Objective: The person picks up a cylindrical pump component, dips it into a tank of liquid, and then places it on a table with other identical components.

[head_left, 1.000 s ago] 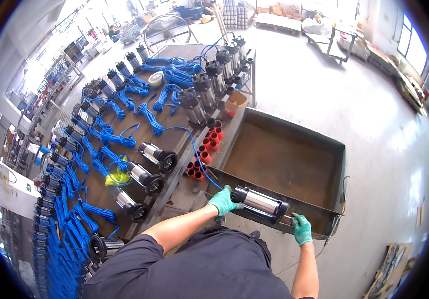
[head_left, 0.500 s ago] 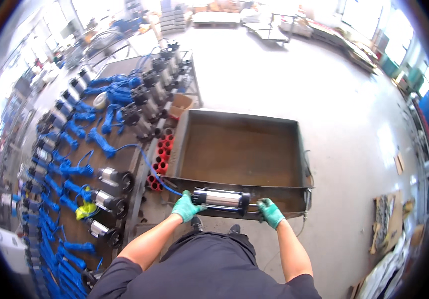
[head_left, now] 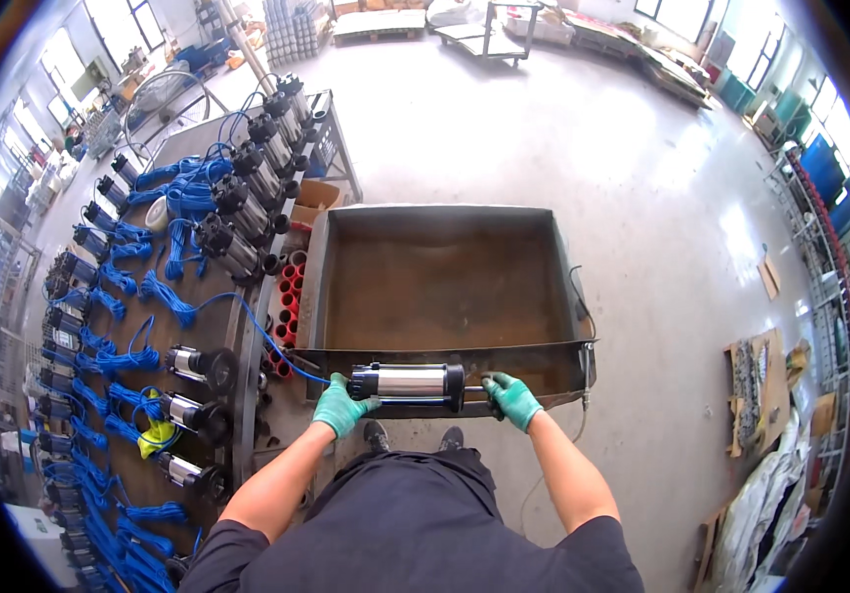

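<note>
A submersible pump (head_left: 403, 381) with a bright steel body and black ends lies level in front of me, above the near edge of a metal tank (head_left: 445, 354). My left hand (head_left: 342, 403), in a green glove, grips its black left end, where a blue cable (head_left: 282, 348) runs off to the bench. At the other side my right hand (head_left: 512, 399), also gloved in green, is closed around a dark fitting on a thin rod that joins the pump's right end. The fingers partly hide that fitting.
On the left, a long bench (head_left: 210, 336) carries several similar pumps (head_left: 237, 212) and bundled blue cables (head_left: 188, 188). Red tubes (head_left: 290, 296) stand between bench and tank. A thin hose (head_left: 584, 395) hangs at the tank's right corner. Cardboard and sheeting (head_left: 761, 395) lie far right.
The view has shifted, so bench, tank and pump all sit further left and a little higher in the picture. Both hands keep their hold, and the pump stays level over the tank's near edge.
</note>
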Available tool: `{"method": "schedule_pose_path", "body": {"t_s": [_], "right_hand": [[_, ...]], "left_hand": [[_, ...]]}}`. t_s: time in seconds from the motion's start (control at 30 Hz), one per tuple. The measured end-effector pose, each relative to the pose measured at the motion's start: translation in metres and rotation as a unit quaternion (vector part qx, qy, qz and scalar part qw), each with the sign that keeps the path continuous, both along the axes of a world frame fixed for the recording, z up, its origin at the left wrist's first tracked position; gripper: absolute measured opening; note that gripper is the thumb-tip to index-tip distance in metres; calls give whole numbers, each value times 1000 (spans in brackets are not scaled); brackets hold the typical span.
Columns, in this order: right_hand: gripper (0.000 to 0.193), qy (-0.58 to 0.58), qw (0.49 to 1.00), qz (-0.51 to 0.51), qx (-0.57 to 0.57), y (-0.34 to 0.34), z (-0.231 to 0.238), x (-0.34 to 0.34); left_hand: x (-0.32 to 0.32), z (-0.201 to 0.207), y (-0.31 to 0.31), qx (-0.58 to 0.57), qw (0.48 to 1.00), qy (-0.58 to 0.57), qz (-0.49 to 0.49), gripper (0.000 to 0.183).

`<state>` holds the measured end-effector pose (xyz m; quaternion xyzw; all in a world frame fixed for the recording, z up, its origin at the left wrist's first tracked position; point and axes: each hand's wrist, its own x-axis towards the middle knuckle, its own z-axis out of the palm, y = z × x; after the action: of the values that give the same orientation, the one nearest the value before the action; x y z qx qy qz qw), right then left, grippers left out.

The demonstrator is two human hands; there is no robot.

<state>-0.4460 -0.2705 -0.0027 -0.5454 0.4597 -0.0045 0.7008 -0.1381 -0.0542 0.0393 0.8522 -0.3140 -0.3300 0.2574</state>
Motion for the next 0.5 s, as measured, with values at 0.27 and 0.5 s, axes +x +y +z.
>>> {"method": "schedule_pose_path", "body": {"t_s": [0.27, 0.5], "right_hand": [[72, 77, 798, 235, -550, 0, 14, -21], [43, 39, 944, 172, -280, -28, 22, 6]], "left_hand": [[1, -10, 7, 14, 1000, 16, -4, 79], [17, -31, 4, -19, 1000, 9, 3, 82]]}}
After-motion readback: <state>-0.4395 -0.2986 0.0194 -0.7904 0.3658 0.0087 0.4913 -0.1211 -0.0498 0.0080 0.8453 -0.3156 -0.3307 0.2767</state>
